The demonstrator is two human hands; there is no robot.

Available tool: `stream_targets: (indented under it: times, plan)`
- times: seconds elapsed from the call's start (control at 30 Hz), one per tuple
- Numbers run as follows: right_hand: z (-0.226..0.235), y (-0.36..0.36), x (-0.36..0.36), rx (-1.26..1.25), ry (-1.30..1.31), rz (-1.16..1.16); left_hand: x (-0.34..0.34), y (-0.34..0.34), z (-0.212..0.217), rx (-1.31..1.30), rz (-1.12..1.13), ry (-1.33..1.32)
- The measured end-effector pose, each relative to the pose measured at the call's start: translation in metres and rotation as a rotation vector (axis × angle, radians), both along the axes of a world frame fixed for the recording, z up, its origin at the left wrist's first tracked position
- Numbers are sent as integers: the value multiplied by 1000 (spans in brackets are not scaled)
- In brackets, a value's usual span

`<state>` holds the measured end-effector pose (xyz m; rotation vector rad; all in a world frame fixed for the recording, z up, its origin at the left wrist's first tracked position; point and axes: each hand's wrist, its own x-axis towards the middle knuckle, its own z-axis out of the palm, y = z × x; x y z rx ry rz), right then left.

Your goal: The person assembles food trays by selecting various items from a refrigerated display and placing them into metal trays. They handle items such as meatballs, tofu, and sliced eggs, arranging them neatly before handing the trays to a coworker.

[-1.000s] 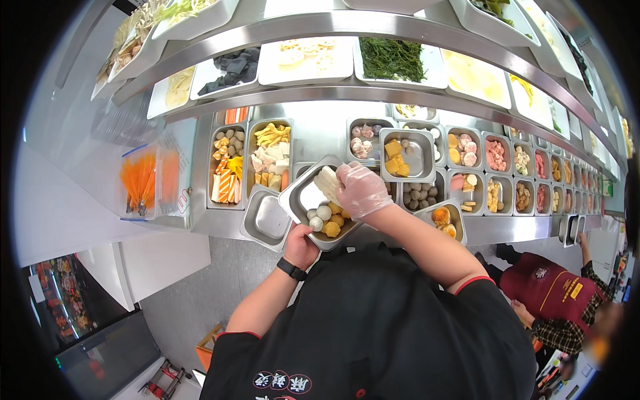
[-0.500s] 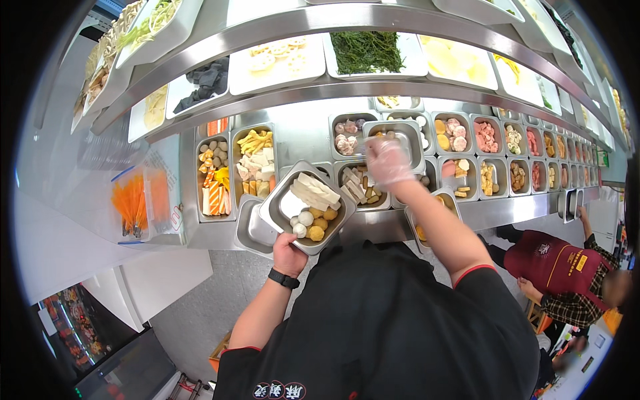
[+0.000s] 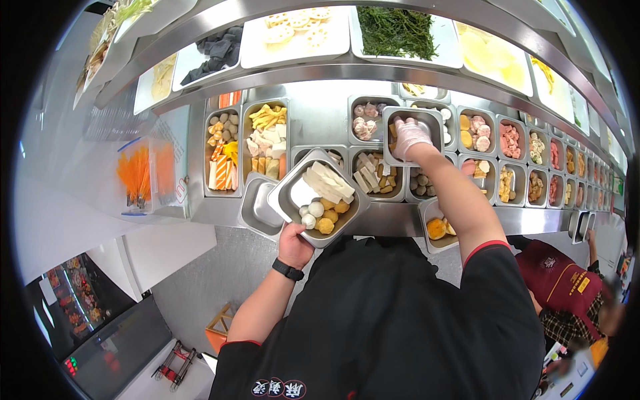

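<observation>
Fabric of a black shirt (image 3: 380, 320) is seen across the bottom centre of the frame. Above it, left of centre, a metal tray (image 3: 287, 191) is held cornerwise by the bare left hand (image 3: 295, 247), its lower corner pinched with the thumb at the rim. White strips (image 3: 327, 181), white balls (image 3: 310, 215) and golden balls (image 3: 329, 215) are contained in it. Another pan (image 3: 263, 205) is partly covered at its left. Right of centre, the gloved right hand (image 3: 411, 138) is placed inside a square pan (image 3: 433, 121); its fingertips are hidden, so whether anything is gripped cannot be told. Along the top, dark green strands (image 3: 397, 32) are displayed.
</observation>
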<state>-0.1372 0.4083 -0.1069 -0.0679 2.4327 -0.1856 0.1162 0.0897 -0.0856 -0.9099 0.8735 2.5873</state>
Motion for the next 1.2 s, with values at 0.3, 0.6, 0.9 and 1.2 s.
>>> stream_targets:
  times: [0.3,0.6,0.9,1.2]
  plan:
    - [-1,-1,-6,-36,-133,-192,-11,5,1,-3,26,6]
    - [-29,9,9,-127,76,-80,-21,10,7,-10,7,1]
    - [-37,38,22,-260,256,-168,-29,13,7,2,-3,26]
    - [-34,32,30,-249,166,-126,-31,15,2,1,-37,30]
